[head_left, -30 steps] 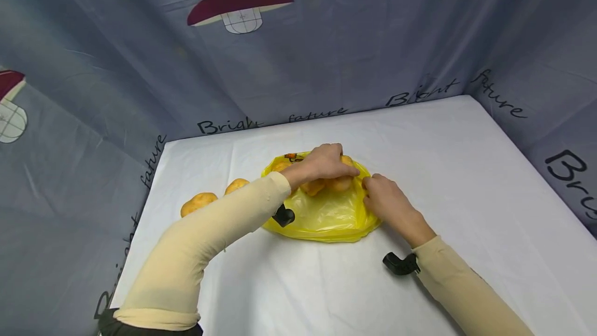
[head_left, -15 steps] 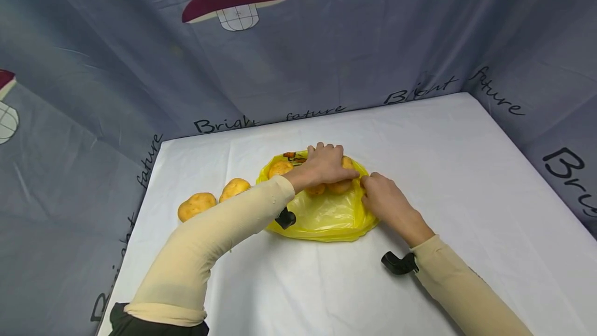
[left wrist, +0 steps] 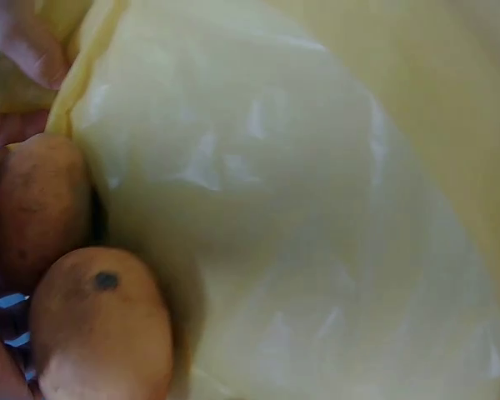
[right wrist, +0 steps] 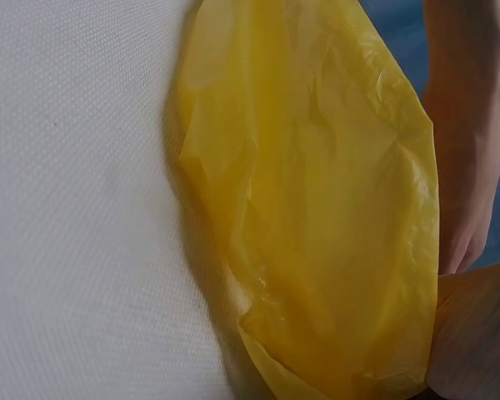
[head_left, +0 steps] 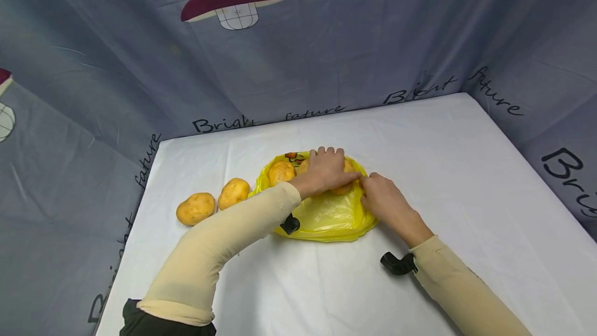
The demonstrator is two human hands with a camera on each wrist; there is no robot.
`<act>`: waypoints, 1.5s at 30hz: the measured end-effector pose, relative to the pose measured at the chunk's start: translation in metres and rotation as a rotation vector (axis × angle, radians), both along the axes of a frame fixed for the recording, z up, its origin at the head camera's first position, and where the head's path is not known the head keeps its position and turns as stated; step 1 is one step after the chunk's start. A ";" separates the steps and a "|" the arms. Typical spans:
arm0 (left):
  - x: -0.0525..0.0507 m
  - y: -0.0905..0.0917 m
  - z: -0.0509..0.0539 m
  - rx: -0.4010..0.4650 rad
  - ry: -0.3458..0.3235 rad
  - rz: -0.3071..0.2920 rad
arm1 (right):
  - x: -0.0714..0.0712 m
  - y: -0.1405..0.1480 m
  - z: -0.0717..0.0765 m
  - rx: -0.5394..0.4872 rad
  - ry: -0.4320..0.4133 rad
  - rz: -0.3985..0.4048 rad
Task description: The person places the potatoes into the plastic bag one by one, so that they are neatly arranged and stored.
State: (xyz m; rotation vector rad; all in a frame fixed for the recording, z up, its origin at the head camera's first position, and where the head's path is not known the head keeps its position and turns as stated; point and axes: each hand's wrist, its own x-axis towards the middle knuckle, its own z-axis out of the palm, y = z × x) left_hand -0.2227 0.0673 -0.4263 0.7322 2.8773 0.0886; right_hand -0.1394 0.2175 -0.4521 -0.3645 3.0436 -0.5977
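Observation:
A yellow plastic bag [head_left: 328, 217] lies spread on the white table, with several potatoes [head_left: 282, 172] along its far part. My left hand [head_left: 326, 171] rests over the potatoes at the bag's right, fingers spread and thumb stretched toward the right hand. In the left wrist view, two potatoes [left wrist: 102, 325] sit against the bag's film, with parts of fingers behind them at the left edge. My right hand [head_left: 388, 198] pinches the bag's right rim. The right wrist view shows mostly the bag's outer side [right wrist: 342, 208]; fingertips there are hidden.
Two loose potatoes [head_left: 196, 209] lie left of the bag, close to my left forearm. A white cloth covers the table [head_left: 443, 159]. Grey-blue curtains [head_left: 350, 40] hang behind it and along both sides.
My left hand's fingers have spread, and the hand has shifted slightly toward me. More of the potatoes at the bag's left and on the table shows. My right hand stays at the rim.

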 end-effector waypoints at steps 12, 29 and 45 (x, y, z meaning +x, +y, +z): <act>0.003 -0.008 -0.002 -0.007 0.009 0.005 | 0.002 -0.003 0.002 0.003 -0.026 -0.001; 0.004 -0.018 0.032 0.027 0.054 -0.035 | 0.001 -0.003 0.003 -0.007 -0.016 -0.011; -0.010 -0.090 0.053 0.082 -0.039 0.130 | 0.000 -0.003 0.003 -0.007 -0.064 -0.014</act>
